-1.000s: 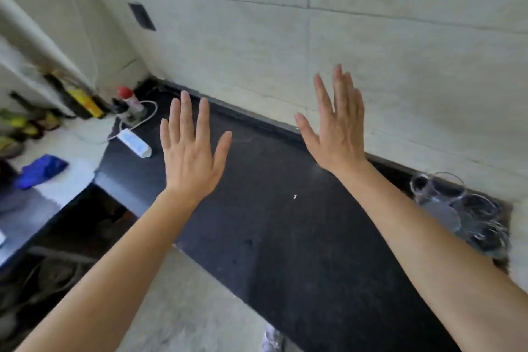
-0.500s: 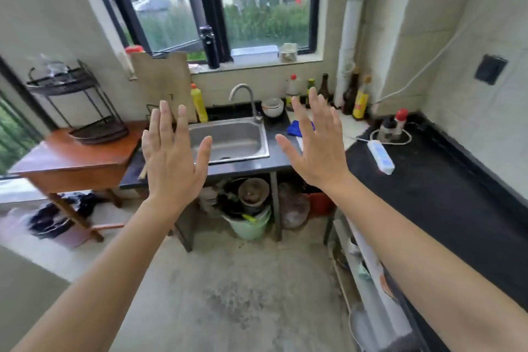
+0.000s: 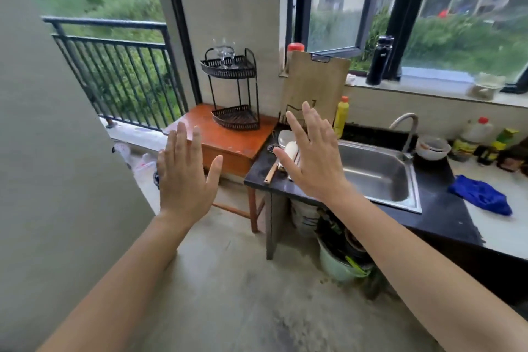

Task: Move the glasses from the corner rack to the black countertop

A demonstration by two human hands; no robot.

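Note:
A black two-tier corner rack (image 3: 232, 94) stands on a small orange-brown wooden table (image 3: 228, 141) against the wall. Clear stemmed glasses (image 3: 225, 54) sit on its top shelf; the bottom shelf looks bare. My left hand (image 3: 184, 177) and my right hand (image 3: 313, 156) are raised in front of me, palms forward, fingers spread, holding nothing. Both hands are well short of the rack and below its top shelf. The black countertop with the other glasses is out of view.
A steel sink (image 3: 377, 171) in a dark counter lies right of the wooden table, with utensils at its left end. A cutting board (image 3: 314, 86) leans on the wall. A blue cloth (image 3: 480, 194), bottles, buckets under the sink, a balcony railing (image 3: 120, 77) at left.
The view has swung left from the black countertop, past the sink, to the corner rack. Both hands stay raised, spread and without anything in them.

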